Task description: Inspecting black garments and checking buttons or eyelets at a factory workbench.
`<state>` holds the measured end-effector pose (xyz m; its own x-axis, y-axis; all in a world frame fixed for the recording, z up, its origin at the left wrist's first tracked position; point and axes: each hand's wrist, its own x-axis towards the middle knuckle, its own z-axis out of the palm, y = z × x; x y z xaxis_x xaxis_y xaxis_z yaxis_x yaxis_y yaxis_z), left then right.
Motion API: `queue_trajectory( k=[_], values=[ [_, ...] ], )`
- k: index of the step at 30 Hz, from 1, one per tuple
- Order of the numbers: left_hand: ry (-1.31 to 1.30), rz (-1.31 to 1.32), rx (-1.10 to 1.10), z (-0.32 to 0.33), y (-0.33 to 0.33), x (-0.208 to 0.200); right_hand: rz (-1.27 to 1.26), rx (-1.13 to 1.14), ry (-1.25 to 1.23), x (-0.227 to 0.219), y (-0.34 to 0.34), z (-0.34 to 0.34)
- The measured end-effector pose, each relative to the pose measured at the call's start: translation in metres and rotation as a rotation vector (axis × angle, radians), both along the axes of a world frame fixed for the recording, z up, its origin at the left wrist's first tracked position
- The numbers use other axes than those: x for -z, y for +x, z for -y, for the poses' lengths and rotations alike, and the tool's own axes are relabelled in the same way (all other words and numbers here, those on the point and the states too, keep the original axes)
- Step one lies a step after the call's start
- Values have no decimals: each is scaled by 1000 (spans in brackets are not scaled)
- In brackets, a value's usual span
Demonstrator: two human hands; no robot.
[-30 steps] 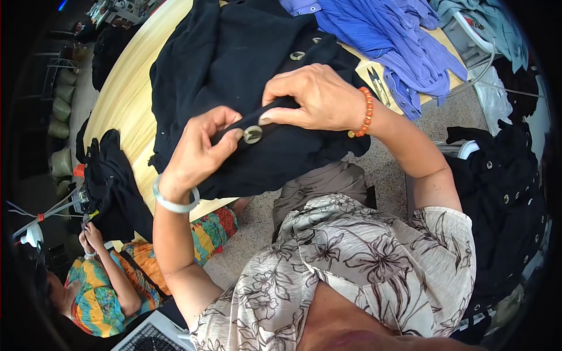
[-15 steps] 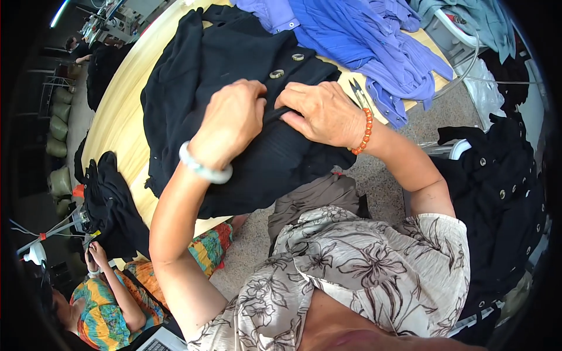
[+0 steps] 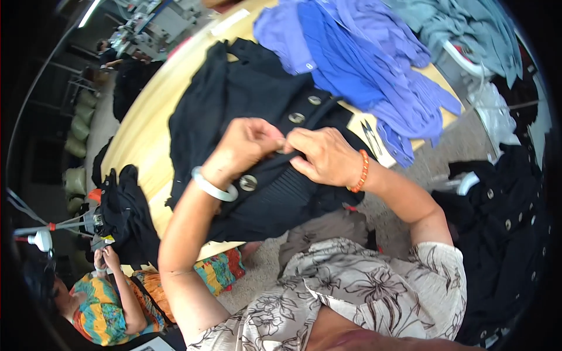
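In the head view, a black knit garment (image 3: 216, 99) is spread over the pale wooden table (image 3: 137, 134), its lower part reaching the near edge and partly covering it. The cloth is matte and rumpled, with a finely ribbed patch below the hands. Large round buttons (image 3: 247, 183) with pale rims and darker middles run in a slanting row along it; two sit beyond the hands and one nearer the person.

The left hand (image 3: 249, 146) is nearly closed, thumb and fingers pinching the garment's edge. The right hand (image 3: 328, 153) is half curled beside it, its fingertips on the same fold; just what lies between the fingertips is hidden.

Blue-violet garments (image 3: 351, 70) are heaped over the table's far right part, right up against the black one. Snips (image 3: 372, 140) lie near the right edge, between that heap and the right hand. A second black garment (image 3: 126, 210) droops at the left edge. Past the right edge are a grey-green garment (image 3: 462, 29), a clear plastic bag (image 3: 492, 114) and a buttoned black pile (image 3: 497, 234). The left forearm (image 3: 187, 234) crosses the near edge, blocking part of it. Beyond the near left corner sits a co-worker (image 3: 105, 298) in a multicoloured top.
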<state>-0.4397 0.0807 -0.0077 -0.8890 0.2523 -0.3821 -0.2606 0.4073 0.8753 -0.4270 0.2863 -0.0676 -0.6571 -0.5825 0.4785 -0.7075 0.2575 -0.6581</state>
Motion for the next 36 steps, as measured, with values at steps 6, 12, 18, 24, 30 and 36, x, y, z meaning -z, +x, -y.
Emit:
queue_trajectory(
  k=[6,12,18,24,30,36],
  values=[
    [81,-47,-106,-8,10,-3,75,105,-89,-13,9,1],
    [-146,-106,48,-16,34,-29,-76,125,-23,3,14,0],
    [-532,-770,180,-17,58,-5,-97,70,70,1,9,0],
    [-499,-819,124,-13,58,5,-109,-14,83,2,3,-3],
    [-486,-785,114,-12,61,4,-110,3,-1,3,9,-1],
    [-363,-465,197,-4,64,-24,138,-164,-2,-23,6,-14]
  ],
)
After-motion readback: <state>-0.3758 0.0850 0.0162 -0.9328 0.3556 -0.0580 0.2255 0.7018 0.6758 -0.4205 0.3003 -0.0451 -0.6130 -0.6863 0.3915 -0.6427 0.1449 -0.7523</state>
